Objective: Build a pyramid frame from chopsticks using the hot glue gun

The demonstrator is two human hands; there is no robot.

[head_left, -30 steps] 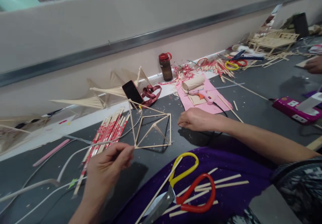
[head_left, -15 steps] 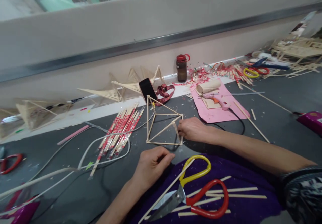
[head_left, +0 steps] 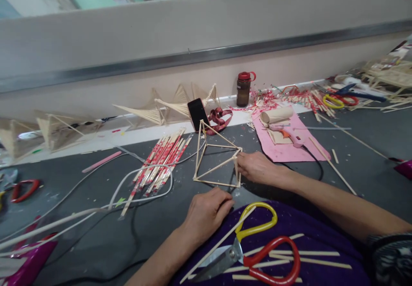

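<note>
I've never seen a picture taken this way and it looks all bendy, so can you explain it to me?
There's no robot here, just a person's two bare hands. The camera is worn on their head, looking forward and down, so you see roughly what they see.

The right hand has its fingers at a corner of a little stick frame; I can't tell if they're pinching it. The left hand is loosely curled nearby, with nothing I can see in it.

On the grey table are wrapped sticks, a phone, and a pink glue gun on a pink sheet. A bottle stands near the wall. Closest to the camera, scissors and loose sticks lie on purple cloth.
</note>
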